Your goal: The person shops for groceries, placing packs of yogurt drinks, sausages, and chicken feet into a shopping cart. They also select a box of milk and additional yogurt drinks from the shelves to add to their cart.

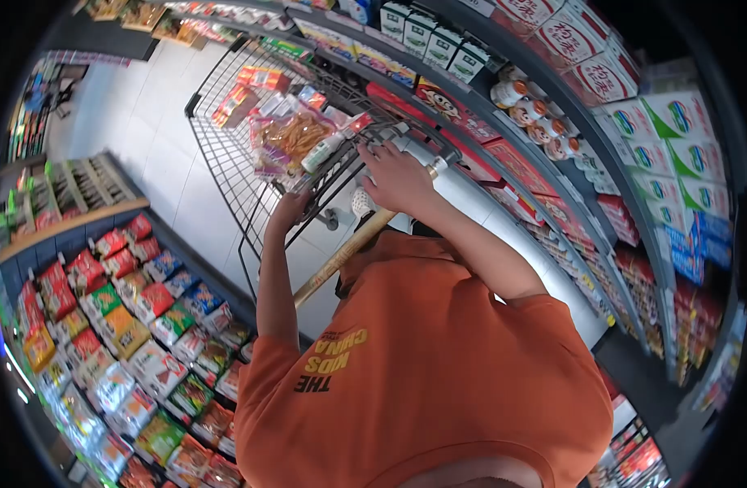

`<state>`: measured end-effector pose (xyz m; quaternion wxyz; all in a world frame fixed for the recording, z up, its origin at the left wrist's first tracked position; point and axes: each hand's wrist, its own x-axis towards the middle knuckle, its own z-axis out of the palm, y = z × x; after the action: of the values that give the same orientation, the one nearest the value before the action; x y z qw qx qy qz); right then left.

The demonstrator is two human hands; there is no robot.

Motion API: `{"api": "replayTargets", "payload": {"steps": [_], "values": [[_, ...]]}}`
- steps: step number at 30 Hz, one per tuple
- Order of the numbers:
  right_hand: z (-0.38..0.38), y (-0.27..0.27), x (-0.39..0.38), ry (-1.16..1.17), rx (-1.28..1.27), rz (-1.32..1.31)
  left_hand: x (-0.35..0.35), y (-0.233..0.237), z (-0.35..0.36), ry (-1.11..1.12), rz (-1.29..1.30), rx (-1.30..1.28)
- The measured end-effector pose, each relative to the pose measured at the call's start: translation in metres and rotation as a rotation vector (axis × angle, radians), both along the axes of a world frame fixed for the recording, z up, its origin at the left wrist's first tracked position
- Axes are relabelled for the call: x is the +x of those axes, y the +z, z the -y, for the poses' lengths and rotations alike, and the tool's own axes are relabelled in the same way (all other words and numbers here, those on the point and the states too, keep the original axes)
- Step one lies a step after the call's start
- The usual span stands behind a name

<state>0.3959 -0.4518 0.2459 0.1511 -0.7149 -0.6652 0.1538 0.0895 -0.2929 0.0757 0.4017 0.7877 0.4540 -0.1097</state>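
Shopping cart [222,167], directly ahead of both grips, its tan handle bar [337,263] lying nearer the body than either. The right grip [382,154] has its fingers spread at the near end of the basket; the left grip [299,199] is bent at the same end, and I cannot tell whether it closes on the wire. Beyond them in the basket are a clear bag of brown food [288,137], a white bottle [323,153] and orange-red packs [234,106]. Stocked shelves [503,122] stand right of the right grip.

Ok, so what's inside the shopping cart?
In the cart lie a clear bag of brown food, orange packs and a white-and-green package. Whatever is underneath them is covered.
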Motion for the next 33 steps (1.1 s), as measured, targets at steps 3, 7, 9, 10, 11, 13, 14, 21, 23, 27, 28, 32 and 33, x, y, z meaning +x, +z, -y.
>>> {"api": "replayTargets", "payload": {"steps": [3, 7, 9, 10, 11, 13, 14, 21, 23, 27, 28, 32, 33], "values": [[0.019, 0.004, 0.005, 0.046, -0.032, -0.069, 0.043, 0.079, 0.037, 0.233, -0.125, -0.114], [0.045, 0.002, 0.004, 0.011, -0.014, -0.08, 0.043, 0.087, 0.067, 0.256, -0.101, 0.282], [0.056, 0.003, 0.006, 0.001, -0.047, -0.129, 0.047, 0.068, 0.06, 0.287, -0.1, 0.196], [0.062, 0.005, 0.007, -0.007, -0.064, -0.151, 0.053, 0.061, 0.06, 0.241, -0.065, 0.252], [0.067, 0.006, 0.008, -0.009, -0.072, -0.149, 0.059, 0.054, 0.058, 0.193, -0.027, 0.308], [0.076, 0.01, 0.004, -0.019, -0.085, -0.133, 0.07, 0.035, 0.04, 0.114, -0.083, 0.204], [0.081, 0.01, 0.005, -0.026, -0.075, -0.139, 0.075, 0.018, 0.036, 0.049, -0.101, 0.227], [0.11, 0.017, 0.001, -0.11, -0.113, -0.157, 0.1, -0.109, 0.018, -0.229, -0.222, 0.197], [0.115, 0.016, -0.002, -0.125, -0.108, -0.136, 0.099, -0.123, 0.016, -0.254, -0.201, 0.194], [0.12, 0.022, -0.005, -0.164, -0.112, -0.154, 0.104, -0.074, 0.03, -0.188, -0.099, 0.12], [0.121, 0.019, -0.007, -0.169, -0.077, -0.141, 0.102, -0.074, 0.031, -0.164, -0.105, 0.099], [0.12, 0.022, -0.008, -0.168, -0.073, -0.118, 0.097, -0.099, 0.027, -0.156, -0.037, 0.165], [0.119, 0.024, -0.008, -0.17, -0.088, -0.125, 0.093, -0.104, 0.024, -0.156, 0.035, 0.174]]}}
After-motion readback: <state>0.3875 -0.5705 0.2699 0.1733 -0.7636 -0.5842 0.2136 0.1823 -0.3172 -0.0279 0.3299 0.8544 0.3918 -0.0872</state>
